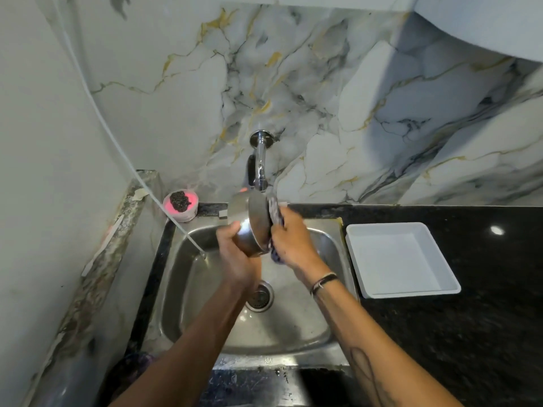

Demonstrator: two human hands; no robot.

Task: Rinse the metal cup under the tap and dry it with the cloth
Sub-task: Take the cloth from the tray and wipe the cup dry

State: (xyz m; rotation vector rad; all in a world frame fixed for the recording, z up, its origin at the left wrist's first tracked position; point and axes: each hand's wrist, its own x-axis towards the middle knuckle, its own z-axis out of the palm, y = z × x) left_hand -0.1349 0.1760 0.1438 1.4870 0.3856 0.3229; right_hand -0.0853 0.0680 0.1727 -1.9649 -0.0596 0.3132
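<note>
My left hand (235, 254) grips the metal cup (249, 224) from below and holds it on its side above the steel sink (176, 289), its mouth turned right. Against the cup's mouth my right hand (291, 242) holds a dark patterned cloth (274, 212), part of which hangs below the hand. The chrome tap (260, 163) sticks out of the marble wall directly behind the cup. I see no water running from it.
A white square tray (402, 259) sits on the black counter (470, 333) right of the sink. A pink dish with a dark scrubber (180, 205) stands at the sink's back left corner. A white hose (123, 154) runs down into the sink.
</note>
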